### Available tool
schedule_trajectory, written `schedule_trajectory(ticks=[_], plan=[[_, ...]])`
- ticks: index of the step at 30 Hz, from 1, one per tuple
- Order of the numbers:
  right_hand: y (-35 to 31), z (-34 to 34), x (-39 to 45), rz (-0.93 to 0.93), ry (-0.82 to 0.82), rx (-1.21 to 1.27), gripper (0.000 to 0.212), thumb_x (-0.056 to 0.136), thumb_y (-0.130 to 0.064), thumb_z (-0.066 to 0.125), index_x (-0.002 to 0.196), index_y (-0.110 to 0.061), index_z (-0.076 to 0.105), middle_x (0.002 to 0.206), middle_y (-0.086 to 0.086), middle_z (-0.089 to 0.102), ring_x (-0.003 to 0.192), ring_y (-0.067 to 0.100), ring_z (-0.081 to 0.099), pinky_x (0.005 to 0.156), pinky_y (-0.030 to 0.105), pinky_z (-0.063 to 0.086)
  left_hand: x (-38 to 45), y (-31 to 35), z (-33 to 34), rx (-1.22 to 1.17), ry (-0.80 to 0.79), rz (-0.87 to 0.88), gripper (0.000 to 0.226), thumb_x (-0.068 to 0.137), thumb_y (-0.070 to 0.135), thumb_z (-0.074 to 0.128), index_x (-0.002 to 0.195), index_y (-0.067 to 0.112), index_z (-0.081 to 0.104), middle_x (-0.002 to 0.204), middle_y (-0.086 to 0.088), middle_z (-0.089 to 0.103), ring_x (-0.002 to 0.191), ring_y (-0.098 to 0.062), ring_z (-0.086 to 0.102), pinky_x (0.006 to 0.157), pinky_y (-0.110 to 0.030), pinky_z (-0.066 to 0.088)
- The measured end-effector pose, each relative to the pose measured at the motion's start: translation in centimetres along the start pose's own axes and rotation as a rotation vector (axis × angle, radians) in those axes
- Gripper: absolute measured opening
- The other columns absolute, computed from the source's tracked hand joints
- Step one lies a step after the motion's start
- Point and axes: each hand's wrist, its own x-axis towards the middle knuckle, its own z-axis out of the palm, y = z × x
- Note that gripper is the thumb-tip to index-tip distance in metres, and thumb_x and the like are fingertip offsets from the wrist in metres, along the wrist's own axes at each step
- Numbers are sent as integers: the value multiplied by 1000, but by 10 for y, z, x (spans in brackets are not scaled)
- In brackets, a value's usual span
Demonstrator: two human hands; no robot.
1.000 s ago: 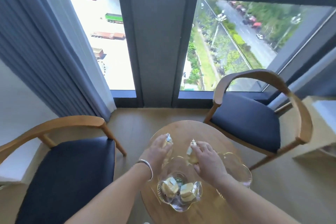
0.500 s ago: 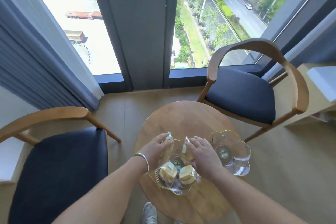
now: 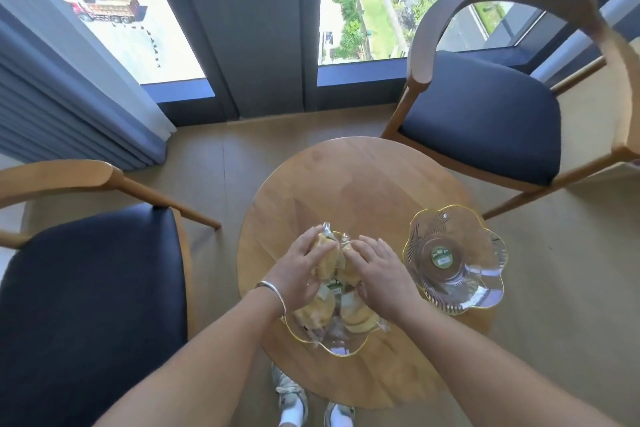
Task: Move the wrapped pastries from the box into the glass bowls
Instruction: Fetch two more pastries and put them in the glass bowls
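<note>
Two flower-shaped glass bowls stand on a small round wooden table (image 3: pixel 346 184). The near bowl (image 3: pixel 337 345) holds two wrapped pastries, one on the left (image 3: pixel 313 315) and one on the right (image 3: pixel 358 319). Over its far half, my left hand (image 3: pixel 298 274) grips a wrapped pastry (image 3: pixel 327 255), and my right hand (image 3: pixel 379 270) grips another pastry (image 3: pixel 346 267), mostly hidden under its fingers. The two held pastries touch each other. The second bowl (image 3: pixel 453 256) at the right is empty, with a green sticker in its base. No box is in view.
A wooden armchair (image 3: pixel 485 114) with a dark blue seat stands beyond the table at the right, another armchair (image 3: pixel 86 288) at the left. Tall windows and a grey curtain (image 3: pixel 52 97) lie ahead. My shoes (image 3: pixel 294 402) show under the table's near edge.
The camera has tilted down and come closer. Both hands have lowered their pastries and brought them together over the near bowl. The two pastries in the bowl have not moved.
</note>
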Motion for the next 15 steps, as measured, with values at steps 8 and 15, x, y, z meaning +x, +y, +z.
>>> schedule_trajectory(ticks=[8, 15], plan=[[1, 8, -3, -5, 23, 17, 65, 79, -43, 68, 135, -16, 51, 142, 6, 50, 140, 28, 35, 117, 51, 20, -12, -11, 4, 7, 27, -110, 62, 82, 32, 70, 139, 26, 45, 158, 1, 15, 144, -12, 17, 112, -16, 15], [0, -6, -2, -44, 73, 117, 52, 85, -8, 60, 136, -14, 51, 142, 3, 51, 138, 24, 38, 117, 35, 24, -5, 1, 1, 131, -13, -247, 68, 85, 27, 68, 144, 33, 35, 155, 13, 23, 134, -9, 38, 99, -22, 39]])
